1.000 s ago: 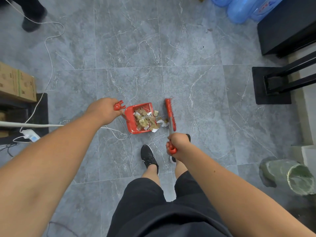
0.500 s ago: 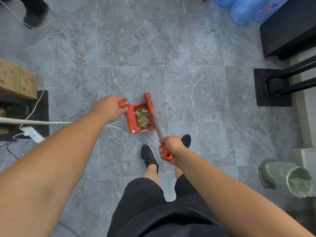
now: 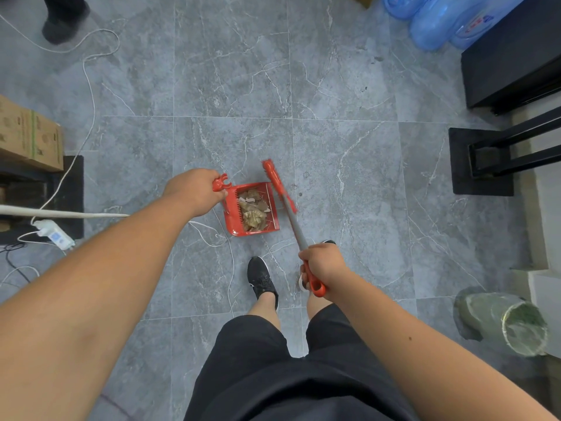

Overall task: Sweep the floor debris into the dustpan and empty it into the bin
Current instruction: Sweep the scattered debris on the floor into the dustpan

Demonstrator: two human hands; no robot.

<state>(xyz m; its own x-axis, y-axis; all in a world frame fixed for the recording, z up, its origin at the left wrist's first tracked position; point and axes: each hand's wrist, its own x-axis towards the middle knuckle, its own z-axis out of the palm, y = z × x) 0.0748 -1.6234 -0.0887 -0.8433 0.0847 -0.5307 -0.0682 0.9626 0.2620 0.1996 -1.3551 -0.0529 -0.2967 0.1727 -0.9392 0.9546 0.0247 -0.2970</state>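
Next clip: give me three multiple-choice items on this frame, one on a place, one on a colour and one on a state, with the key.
1. Where is the bin?
A) to the person's right, low in the view
B) beside the cardboard box
C) between the person's feet

2. What colour is the dustpan?
A) blue
B) red
C) grey

3. What state is the debris in?
A) all loose on the floor
B) tipped into the bin
C) gathered in the dustpan

Key:
1 A: the bin sits at the lower right of the view.
2 B: the dustpan is red, like the broom head beside it.
3 C: the scraps lie heaped inside the dustpan, which the left hand holds by its handle.
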